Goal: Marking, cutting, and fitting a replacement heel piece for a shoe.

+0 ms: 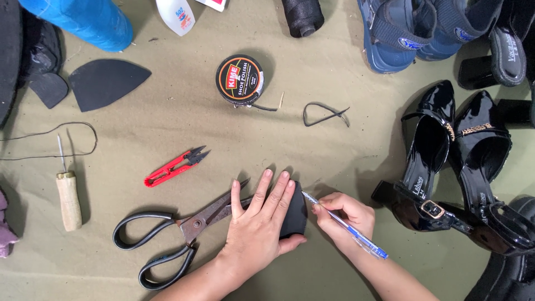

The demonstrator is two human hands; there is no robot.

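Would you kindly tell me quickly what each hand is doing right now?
Left hand: open, pressed flat on the black rubber piece.
Right hand: closed around a blue pen, tip at the piece's edge.

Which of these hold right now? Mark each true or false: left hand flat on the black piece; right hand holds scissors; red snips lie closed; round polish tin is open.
1. The left hand presses flat on the black rubber sole piece. True.
2. The right hand holds scissors. False: it holds a blue ballpoint pen; the large black-handled scissors lie on the cloth.
3. The red thread snips lie closed. False: their blades are apart.
4. The round black polish tin is open. False: its lid is on.
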